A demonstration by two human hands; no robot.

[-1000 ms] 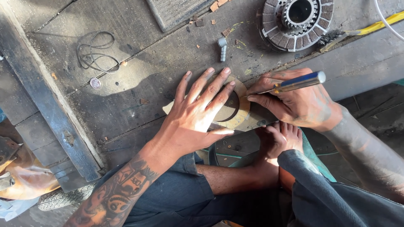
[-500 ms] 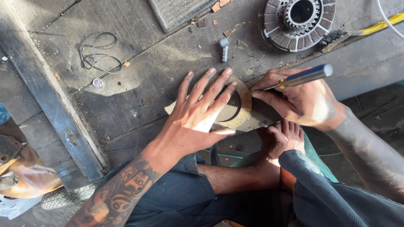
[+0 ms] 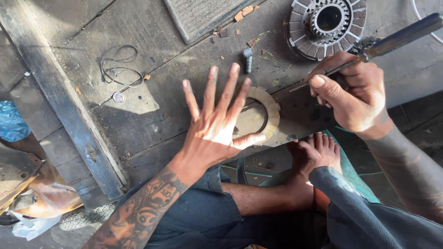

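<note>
A flat tan ring-shaped disc (image 3: 273, 112) lies near the front edge of a worn dark workbench (image 3: 161, 78). My left hand (image 3: 216, 123) hovers over the disc's left part with fingers spread wide, holding nothing. My right hand (image 3: 354, 94) is raised to the right of the disc and grips a thin pointed tool with a dark handle (image 3: 397, 34), its tip pointing left toward the ring. My bare foot (image 3: 316, 154) rests below the bench edge.
A round toothed clutch assembly (image 3: 326, 25) sits at the back right. A small metal elbow fitting (image 3: 249, 59), a coil of thin wire (image 3: 121, 67), a small coin-like disc (image 3: 118, 97) and a ribbed panel (image 3: 203, 14) lie on the bench. A dark beam (image 3: 64, 106) crosses at left.
My left hand lifted off the ring and spread its fingers. My right hand pulled the tool up and away to the right of the ring.
</note>
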